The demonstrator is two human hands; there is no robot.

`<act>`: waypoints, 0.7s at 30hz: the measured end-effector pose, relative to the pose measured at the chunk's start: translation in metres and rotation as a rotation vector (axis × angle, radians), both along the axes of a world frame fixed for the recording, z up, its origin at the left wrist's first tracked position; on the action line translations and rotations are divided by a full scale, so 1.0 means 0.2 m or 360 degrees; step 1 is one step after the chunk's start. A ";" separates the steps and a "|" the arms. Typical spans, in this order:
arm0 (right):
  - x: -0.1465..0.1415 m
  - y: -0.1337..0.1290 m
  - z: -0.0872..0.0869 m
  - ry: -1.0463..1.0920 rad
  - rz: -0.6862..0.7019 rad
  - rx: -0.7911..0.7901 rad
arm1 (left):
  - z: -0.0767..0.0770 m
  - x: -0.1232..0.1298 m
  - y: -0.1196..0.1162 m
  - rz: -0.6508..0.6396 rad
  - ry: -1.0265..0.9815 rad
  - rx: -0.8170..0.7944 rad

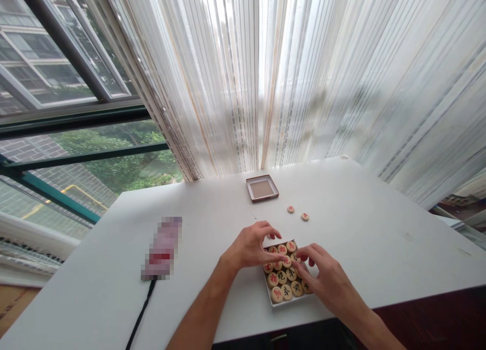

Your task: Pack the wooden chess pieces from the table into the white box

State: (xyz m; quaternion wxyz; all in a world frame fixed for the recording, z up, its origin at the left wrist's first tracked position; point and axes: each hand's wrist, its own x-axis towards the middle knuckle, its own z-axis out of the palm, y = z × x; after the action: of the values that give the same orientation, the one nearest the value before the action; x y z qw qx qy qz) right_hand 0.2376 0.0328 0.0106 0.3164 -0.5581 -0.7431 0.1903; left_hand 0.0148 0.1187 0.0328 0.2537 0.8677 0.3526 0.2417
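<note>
A shallow open box (274, 304) near the table's front edge holds rows of round wooden xiangqi pieces (273, 279) with red or black characters. My left hand (252, 246) reaches over its far left corner, fingers spread, the thumb stretched across a red-marked piece (286, 261). From the right, my right hand (321, 271) bends over the box, with thumb and index finger around a black-marked xiangqi piece (295, 258) in the second row from the back. This hand hides part of the box's right side. Two loose red-marked pieces, one nearer the lid (290, 209) and one farther right (305, 217), lie behind the box.
The box lid (262, 189) rests inside up at the back of the white table (212, 213). To the left lies a blurred, pinkish phone-like object (162, 248) with a black cable (142, 309). Sheer curtains (266, 76) hang along the far edge, beside an open window.
</note>
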 end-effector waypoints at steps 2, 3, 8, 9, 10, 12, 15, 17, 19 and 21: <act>0.00 0.00 0.00 0.0014 -0.0013 -0.0019 | 0.00 0.02 -0.01 -0.0016 0.0016 0.0058; 0.00 0.00 0.00 0.0021 -0.0028 -0.0022 | 0.00 0.03 -0.02 -0.0011 0.0024 0.0088; 0.08 0.10 0.04 0.0026 -0.0106 0.0063 | -0.01 0.05 -0.02 0.0033 0.0072 0.0141; 0.11 0.14 0.05 0.0019 -0.0110 0.0091 | -0.01 0.04 -0.02 0.0038 0.0073 0.0136; 0.14 0.19 0.06 0.0018 -0.0129 0.0124 | -0.01 0.04 -0.02 0.0041 0.0069 0.0128; 0.20 0.30 0.08 0.0039 -0.0193 0.0181 | -0.01 0.04 -0.01 0.0050 0.0047 0.0116; 0.26 0.49 0.11 -0.0045 -0.0213 0.0177 | -0.02 0.01 0.01 0.0128 -0.0016 0.0128; 0.27 0.61 0.13 -0.0125 -0.0086 0.0110 | -0.02 -0.02 0.05 0.0240 -0.0073 0.0165; 0.27 0.71 0.15 -0.0151 0.0017 0.0064 | -0.02 -0.08 0.09 0.0363 -0.0115 0.0218; 0.26 0.78 0.15 -0.0168 0.0121 0.0010 | -0.02 -0.14 0.13 0.0452 -0.0132 0.0274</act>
State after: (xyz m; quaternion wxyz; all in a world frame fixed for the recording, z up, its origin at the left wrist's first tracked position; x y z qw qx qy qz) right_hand 0.2894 0.1897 0.0411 0.2710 -0.5376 -0.7801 0.1702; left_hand -0.0130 0.1439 0.0289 0.1560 0.8169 0.4390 0.3402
